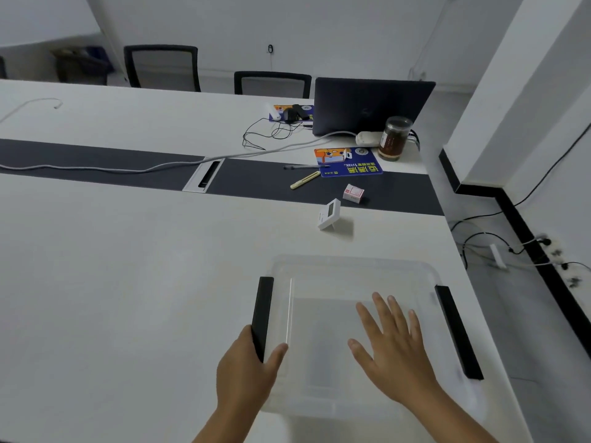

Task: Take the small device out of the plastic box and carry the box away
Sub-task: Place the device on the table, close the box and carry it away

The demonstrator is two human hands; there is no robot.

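Observation:
A clear plastic box (348, 270) with two black side handles rests on the white table near its right edge; nothing shows inside it. My left hand (246, 375) grips the box's left black handle, thumb over the rim. My right hand (393, 350) hovers flat over the box's open top, fingers spread, holding nothing. The small white device (329, 214), with a little screen, stands propped on its kickstand on the table just beyond the box.
Past the device lie a small red-and-white box (353, 193), a yellow cutter (305, 180), a pen (303, 167) and a blue card (350, 162). A dark laptop (371, 105), a jar (395, 139), cables and two chairs are farther back. The table edge (479, 298) runs along the right.

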